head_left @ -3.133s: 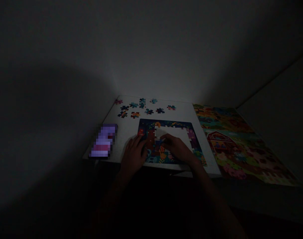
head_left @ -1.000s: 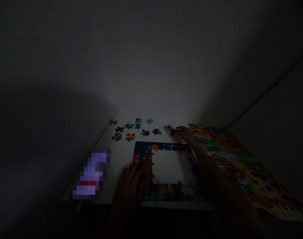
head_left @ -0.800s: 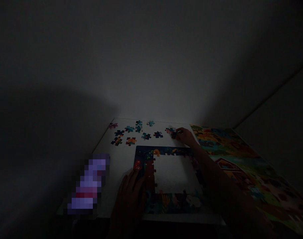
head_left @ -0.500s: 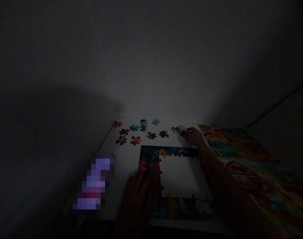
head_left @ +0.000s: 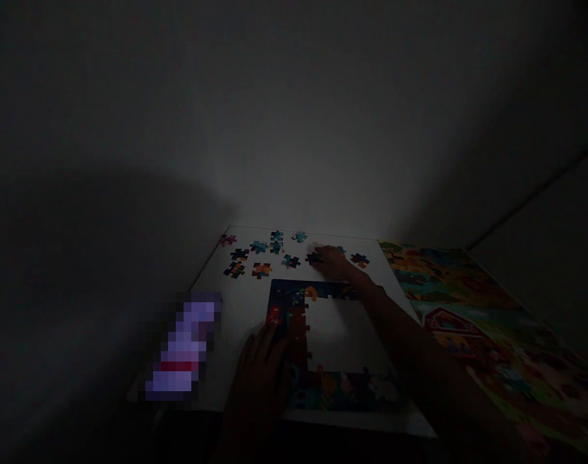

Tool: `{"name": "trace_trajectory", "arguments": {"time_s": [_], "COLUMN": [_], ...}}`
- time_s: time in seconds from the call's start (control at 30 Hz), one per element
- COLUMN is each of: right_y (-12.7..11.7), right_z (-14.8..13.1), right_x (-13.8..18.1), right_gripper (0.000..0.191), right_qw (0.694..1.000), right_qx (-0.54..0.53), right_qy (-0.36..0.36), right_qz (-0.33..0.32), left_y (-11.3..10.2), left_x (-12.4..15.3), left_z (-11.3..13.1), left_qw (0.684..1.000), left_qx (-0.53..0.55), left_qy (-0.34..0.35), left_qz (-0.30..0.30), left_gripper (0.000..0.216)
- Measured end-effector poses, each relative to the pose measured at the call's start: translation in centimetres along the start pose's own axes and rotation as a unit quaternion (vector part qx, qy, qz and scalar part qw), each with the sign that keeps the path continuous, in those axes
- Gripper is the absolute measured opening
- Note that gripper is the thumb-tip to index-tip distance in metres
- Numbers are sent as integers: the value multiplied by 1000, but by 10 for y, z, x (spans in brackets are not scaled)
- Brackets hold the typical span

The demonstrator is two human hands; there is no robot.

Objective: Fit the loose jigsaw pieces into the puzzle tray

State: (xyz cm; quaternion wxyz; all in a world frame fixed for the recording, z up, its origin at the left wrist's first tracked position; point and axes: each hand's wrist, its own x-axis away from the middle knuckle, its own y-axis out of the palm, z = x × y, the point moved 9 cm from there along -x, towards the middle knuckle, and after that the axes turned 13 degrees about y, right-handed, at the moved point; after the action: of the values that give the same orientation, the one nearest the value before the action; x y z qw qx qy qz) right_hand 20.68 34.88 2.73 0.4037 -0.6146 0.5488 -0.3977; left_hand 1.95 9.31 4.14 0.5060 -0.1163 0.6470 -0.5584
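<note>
Change: our right hand [head_left: 332, 259] has come off the dark piece [head_left: 360, 260], which now lies alone on the bench [head_left: 240, 309], right of the other loose ones. We've shifted left, and our fingertips are at the navy piece [head_left: 313, 258], touching it as far as we can see. Too dark to tell if we're clamped on it or just resting. The teal piece [head_left: 342, 249] is half hidden behind our hand.

Our left hand [head_left: 259, 367] lies flat, fingers a little apart, on the left edge of the puzzle frame [head_left: 298, 335]; we read that as bracing.

What it means, our read: dark piece parked, navy one now being handled. Both are beyond the frame's far edge; white shows inside its border, so the middle isn't filled yet. More loose pieces sit far left, including the orange piece [head_left: 261, 270].
</note>
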Motion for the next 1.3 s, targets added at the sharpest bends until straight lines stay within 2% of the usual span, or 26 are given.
{"name": "trace_trajectory", "arguments": {"time_s": [0.2,0.3,0.37,0.43,0.53,0.6,0.7,0.77,0.9,1.0,1.1,1.2,1.3], "right_y": [-9,-21,-28,-28,-13,2,15,19,23,25,29,27,18], "right_z": [-3,1,3,0,-18,-27,-32,-31,-29,-30,-31,-34,-22], "right_x": [-2,15,40,77,144,182,211,216,213,210,211,211,199], "right_gripper": [46,30,16,15,37,39,21,21,38,29,29,27,28], "right_qw": [999,997,995,979,900,867,862,874,889,869,850,854,868], "right_qx": [-24,-48,-84,-185,-393,-443,-460,-450,-425,-464,-494,-488,-478], "right_qy": [32,42,40,27,1,7,23,29,4,-22,-21,-21,-1], "right_qz": [-23,-31,-38,-77,-188,-230,-210,-181,-168,-169,-181,-178,-136], "left_y": [3,2,2,3,4,5,5,4,1,1,2,2,-1], "left_x": [0,0,-1,-2,-3,-4,-5,-5,-6,-6,-7,-7,-6], "left_z": [0,1,1,1,1,1,2,2,2,2,2,2,3], "left_qw": [1000,1000,1000,999,998,998,997,997,997,997,997,997,998], "left_qx": [7,9,16,22,27,28,30,29,27,28,30,30,23], "left_qy": [2,3,-1,-9,-23,-29,-35,-37,-40,-42,-41,-41,-40], "left_qz": [-6,-9,-14,-27,-45,-54,-67,-68,-60,-59,-63,-64,-50], "left_gripper": [41,38,36,36,35,36,36,36,34,33,34,34,34]}}
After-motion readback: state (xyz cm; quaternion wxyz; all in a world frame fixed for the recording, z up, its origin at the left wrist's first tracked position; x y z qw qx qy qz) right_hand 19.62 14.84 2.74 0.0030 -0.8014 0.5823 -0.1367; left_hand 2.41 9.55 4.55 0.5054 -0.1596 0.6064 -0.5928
